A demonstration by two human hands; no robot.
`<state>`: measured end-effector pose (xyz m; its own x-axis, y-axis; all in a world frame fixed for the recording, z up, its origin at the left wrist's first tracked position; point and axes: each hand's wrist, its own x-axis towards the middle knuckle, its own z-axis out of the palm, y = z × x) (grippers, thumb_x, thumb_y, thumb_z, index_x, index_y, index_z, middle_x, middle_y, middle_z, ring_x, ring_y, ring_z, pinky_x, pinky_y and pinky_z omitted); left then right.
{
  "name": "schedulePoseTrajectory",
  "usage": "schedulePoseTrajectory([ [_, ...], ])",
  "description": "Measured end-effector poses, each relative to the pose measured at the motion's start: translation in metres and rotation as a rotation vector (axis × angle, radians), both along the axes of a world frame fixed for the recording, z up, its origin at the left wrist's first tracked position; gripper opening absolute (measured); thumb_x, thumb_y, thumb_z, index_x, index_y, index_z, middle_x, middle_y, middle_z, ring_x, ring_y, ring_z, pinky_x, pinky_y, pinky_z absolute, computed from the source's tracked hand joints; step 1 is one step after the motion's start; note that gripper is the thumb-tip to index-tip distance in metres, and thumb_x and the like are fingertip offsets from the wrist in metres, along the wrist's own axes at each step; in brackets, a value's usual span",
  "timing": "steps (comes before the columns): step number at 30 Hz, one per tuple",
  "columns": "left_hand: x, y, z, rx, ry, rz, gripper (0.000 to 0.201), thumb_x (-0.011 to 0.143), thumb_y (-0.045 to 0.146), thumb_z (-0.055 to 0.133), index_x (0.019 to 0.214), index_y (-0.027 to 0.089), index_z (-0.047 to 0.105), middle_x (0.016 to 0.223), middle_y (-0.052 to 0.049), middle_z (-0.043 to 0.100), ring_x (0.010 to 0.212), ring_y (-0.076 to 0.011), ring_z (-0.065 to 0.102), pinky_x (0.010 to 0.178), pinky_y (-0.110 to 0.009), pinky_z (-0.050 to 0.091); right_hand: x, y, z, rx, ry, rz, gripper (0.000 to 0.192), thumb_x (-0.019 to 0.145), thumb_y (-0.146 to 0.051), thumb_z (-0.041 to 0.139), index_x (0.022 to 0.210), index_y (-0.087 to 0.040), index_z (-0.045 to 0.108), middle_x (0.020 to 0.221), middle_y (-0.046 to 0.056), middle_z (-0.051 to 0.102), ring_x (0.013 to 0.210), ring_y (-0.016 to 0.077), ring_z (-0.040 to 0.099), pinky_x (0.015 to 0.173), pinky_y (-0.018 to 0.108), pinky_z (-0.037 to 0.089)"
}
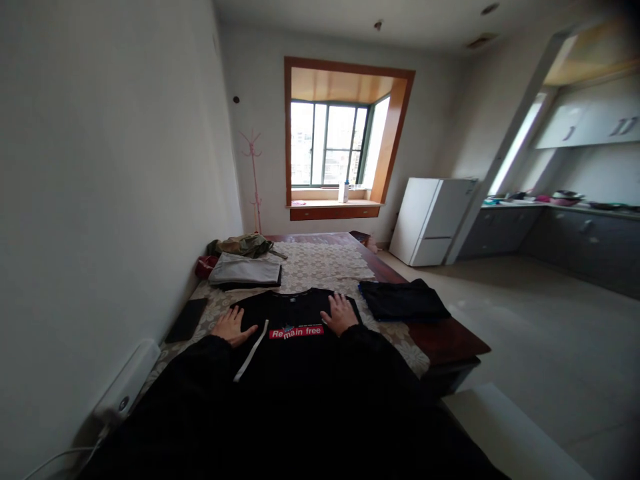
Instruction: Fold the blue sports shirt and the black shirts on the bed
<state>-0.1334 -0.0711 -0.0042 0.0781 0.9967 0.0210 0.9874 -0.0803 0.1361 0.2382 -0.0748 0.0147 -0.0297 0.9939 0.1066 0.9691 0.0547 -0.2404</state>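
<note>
A black T-shirt (pixel 295 310) with a red "Remain free" print lies spread on the table, its neckline toward the far side. My left hand (pixel 233 327) rests flat on its left shoulder area, fingers apart. On the right shoulder area lies my right hand (pixel 341 314), also flat with the fingers spread. A white drawstring (pixel 251 352) hangs across the view in front of the shirt, left of the print. The shirt's lower part is hidden by my dark sleeves and clothing.
Folded dark clothes (pixel 404 300) lie on the right of the table. At the back left are folded grey clothes (pixel 245 270), an olive garment (pixel 245 245) and a dark flat item (pixel 187 320). A patterned tablecloth (pixel 320 261) covers the wooden table (pixel 450 340). A wall borders the left.
</note>
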Motion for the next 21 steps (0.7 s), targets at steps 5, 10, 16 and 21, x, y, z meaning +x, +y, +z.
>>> schedulePoseTrajectory([
  [5,0.029,0.002,-0.007,0.112,-0.064,0.176,0.111,0.081,0.083,0.035,0.155,0.0,0.029,0.163,-0.031,0.025,0.152,-0.0435,0.022,0.12,-0.056,0.022,0.055,0.008,-0.033,-0.04,-0.039,-0.183,0.096,0.094,-0.073,0.032,0.16,-0.005,0.022,0.168,0.019,0.017,0.156,0.0307,0.012,0.124,0.044,0.01],
  [10,0.035,-0.004,-0.015,0.147,-0.053,0.134,0.105,0.085,0.081,0.029,0.154,0.003,0.034,0.165,-0.026,0.023,0.154,-0.0402,0.02,0.123,-0.052,0.018,0.053,0.011,-0.051,-0.042,-0.06,-0.154,0.097,0.092,-0.076,0.027,0.161,-0.007,0.022,0.169,0.016,0.016,0.157,0.0278,0.005,0.125,0.044,0.004],
  [16,0.037,-0.005,-0.005,0.122,-0.029,0.138,0.088,0.089,0.069,0.04,0.152,0.006,0.041,0.163,-0.025,0.031,0.152,-0.0438,0.021,0.122,-0.058,0.017,0.06,0.015,-0.045,-0.072,-0.027,-0.065,0.088,0.095,-0.071,0.033,0.159,-0.012,0.03,0.168,0.013,0.021,0.156,0.0265,0.011,0.125,0.042,0.008],
  [21,0.093,-0.021,0.011,0.175,-0.187,-0.243,0.048,0.092,0.033,0.049,0.137,0.02,0.059,0.15,-0.013,0.054,0.146,-0.0307,0.039,0.122,-0.046,0.028,0.082,0.037,-0.015,-0.048,0.027,0.018,0.053,0.101,-0.036,0.037,0.148,-0.018,0.05,0.153,0.012,0.051,0.145,0.0234,0.039,0.12,0.038,0.025],
])
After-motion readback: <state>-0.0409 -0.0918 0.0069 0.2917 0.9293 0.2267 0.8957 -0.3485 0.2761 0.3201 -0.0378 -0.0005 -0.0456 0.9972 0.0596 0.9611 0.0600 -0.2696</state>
